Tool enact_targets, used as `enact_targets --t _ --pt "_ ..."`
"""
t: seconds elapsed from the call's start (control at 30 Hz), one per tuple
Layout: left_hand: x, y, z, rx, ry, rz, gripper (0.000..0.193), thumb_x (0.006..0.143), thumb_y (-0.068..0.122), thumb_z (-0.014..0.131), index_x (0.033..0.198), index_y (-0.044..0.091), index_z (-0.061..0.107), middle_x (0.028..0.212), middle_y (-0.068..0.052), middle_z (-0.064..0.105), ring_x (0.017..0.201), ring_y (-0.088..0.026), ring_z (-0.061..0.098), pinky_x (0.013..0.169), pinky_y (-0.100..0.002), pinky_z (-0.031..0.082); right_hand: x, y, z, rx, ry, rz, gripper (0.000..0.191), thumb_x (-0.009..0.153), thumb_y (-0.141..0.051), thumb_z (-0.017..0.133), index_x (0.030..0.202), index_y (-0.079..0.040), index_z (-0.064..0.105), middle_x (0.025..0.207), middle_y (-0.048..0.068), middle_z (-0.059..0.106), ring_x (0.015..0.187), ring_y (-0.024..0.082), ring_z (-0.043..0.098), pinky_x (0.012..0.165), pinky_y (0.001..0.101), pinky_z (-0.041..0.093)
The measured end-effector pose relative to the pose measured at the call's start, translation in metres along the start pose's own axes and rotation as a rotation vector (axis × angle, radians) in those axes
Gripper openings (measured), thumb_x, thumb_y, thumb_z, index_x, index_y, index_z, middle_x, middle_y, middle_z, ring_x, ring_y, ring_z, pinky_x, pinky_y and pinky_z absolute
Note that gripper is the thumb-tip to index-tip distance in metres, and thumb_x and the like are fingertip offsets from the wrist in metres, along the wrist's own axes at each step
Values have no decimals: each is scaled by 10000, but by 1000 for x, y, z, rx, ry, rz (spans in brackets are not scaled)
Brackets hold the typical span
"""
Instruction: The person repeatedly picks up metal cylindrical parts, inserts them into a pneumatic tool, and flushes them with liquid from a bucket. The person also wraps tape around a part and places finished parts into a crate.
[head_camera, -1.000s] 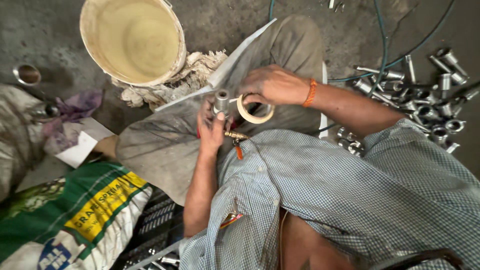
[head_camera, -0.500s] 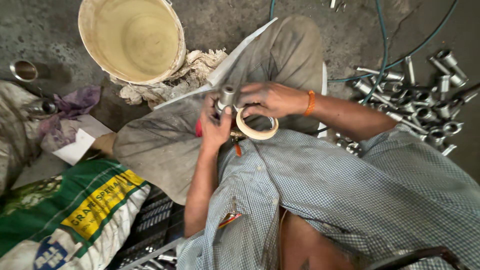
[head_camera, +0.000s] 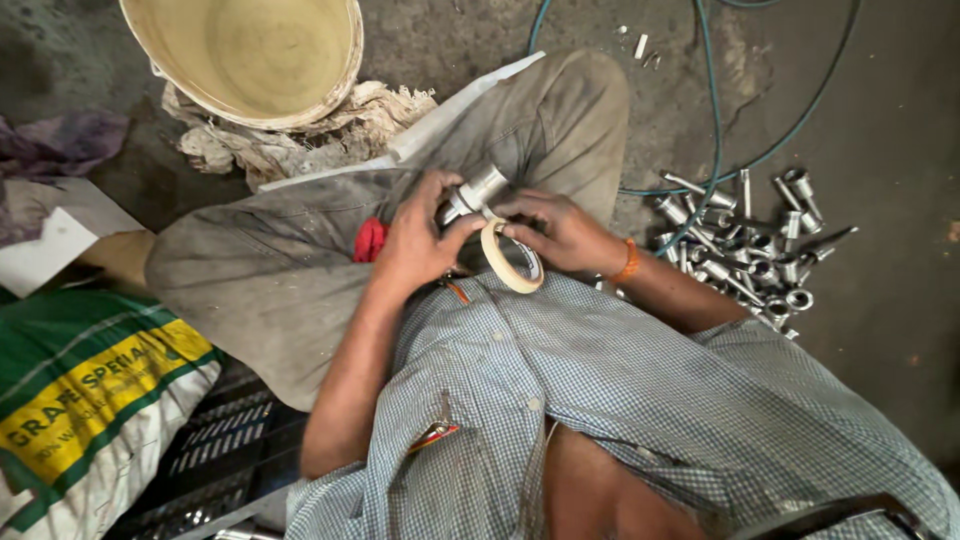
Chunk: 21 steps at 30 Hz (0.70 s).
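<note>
While hands work, bucket ahead (fittings pile right)

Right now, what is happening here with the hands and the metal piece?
A seated person holds a short metal fitting in the left hand over the lap. The right hand holds a roll of tape against it. More metal fittings lie in a pile on the floor, and a cream bucket stands ahead.
</note>
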<state>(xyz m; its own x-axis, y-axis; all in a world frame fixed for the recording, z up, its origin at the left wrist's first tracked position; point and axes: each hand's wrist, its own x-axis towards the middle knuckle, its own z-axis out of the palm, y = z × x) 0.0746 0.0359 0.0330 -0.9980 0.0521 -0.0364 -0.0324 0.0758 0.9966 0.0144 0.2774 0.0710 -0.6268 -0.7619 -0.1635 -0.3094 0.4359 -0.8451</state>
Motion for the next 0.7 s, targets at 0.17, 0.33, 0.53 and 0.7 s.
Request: enact_targets --t 0.17,0.33,0.53,0.7 --pt "1 -2 0 -15 2 -7 481 873 114 813 1249 -33 553 1080 -193 708 1019 -279 718 900 -373 553 -6 -3 11 435 107 191 280 1000 -84 682 1242 -34 551 1129 79 676 1069 167 678 929 311 570" --pt "1 6 1 30 24 -50 447 863 112 819 1213 -22 576 1019 -201 715 943 -297 723 855 -383 558 -7 -3 3 190 12 46 85 1017 -25 651 1098 -9 672 1178 118 708 1074 219 708 920 324 559" --pt "2 9 -1 84 15 -8 436 856 109 817 1209 -19 595 1077 -215 698 994 -371 711 866 -416 552 -7 -1 -5 189 -51 -83 301 889 58 646 1183 2 681 1256 166 677 1160 301 680 983 371 549" --pt "-1 3 -1 116 0 21 463 858 115 807 1251 -23 605 1133 -236 698 1045 -396 700 904 -430 547 -4 2 3 19 22 -171 303 856 11 795 1136 -28 687 1207 145 695 1073 295 725 881 358 605"
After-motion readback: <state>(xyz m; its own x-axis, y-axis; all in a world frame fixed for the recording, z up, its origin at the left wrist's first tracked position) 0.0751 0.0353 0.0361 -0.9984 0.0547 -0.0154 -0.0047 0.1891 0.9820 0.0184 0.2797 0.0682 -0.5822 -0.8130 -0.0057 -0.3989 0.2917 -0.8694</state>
